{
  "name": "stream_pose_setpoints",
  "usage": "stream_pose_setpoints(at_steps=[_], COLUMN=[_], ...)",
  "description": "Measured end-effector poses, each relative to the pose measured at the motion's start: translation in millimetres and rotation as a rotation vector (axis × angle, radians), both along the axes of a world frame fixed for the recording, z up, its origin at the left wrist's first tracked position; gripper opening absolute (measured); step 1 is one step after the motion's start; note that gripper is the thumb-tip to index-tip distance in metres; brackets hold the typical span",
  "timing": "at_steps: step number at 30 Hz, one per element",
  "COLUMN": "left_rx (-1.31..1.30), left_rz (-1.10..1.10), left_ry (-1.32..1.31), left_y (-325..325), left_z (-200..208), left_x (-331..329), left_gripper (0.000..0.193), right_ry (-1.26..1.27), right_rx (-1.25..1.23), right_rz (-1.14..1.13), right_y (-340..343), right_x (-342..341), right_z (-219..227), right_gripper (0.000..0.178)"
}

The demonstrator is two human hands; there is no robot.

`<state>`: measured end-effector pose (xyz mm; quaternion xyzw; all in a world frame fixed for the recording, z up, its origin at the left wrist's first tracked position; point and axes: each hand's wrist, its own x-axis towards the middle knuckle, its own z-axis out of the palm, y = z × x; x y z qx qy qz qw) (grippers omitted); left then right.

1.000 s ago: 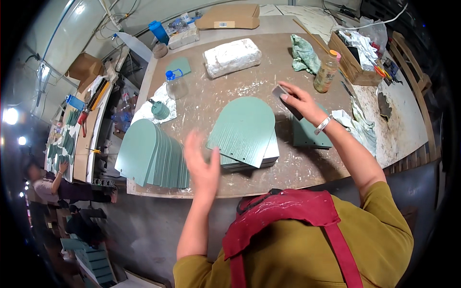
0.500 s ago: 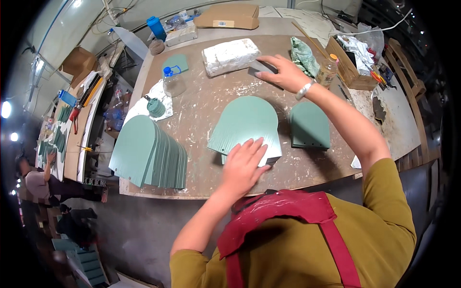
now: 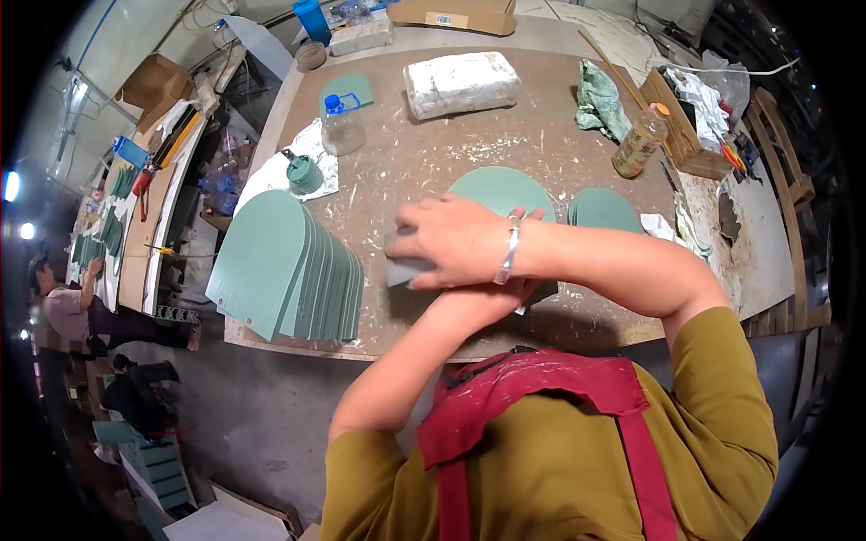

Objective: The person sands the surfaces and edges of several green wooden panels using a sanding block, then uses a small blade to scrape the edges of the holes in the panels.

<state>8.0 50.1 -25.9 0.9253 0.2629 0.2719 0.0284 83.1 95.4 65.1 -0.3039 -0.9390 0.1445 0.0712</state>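
Under the right hand, a grey block, grip closed.

The right hand, which reaches out to the far side of the bench near the white wrapped block half a second ago, now sits close in over the near stack of green arched panels, fingers closed around a dark grey block. The left hand, spread flat on that stack before, now seems to be tucked out of sight beneath the right forearm. The arms now cross, and they cover most of the stack.
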Motion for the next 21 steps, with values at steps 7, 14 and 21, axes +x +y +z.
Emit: stream_pose_setpoints(at_steps=[7,14,21], left_rx=[-0.276,-0.174,-0.336], left_rz=[-0.044,-0.059,-0.01], left_ry=[0.136,0.117,0.263], left_y=[3.4,0.1,2.4], left_z=[29.3,32.4,35.0], left_x=[4.9,7.1,2.0], left_gripper=[0.055,0.052,0.056], right_ry=[-0.085,-0.101,0.019], right_rx=[0.209,0.126,0.082], right_rz=[-0.27,-0.52,-0.568], right_y=[40.2,70.1,51.9], right_x=[28.0,66.9,50.6], right_z=[-0.9,-21.9,-23.8], right_gripper=[0.039,0.041,0.037])
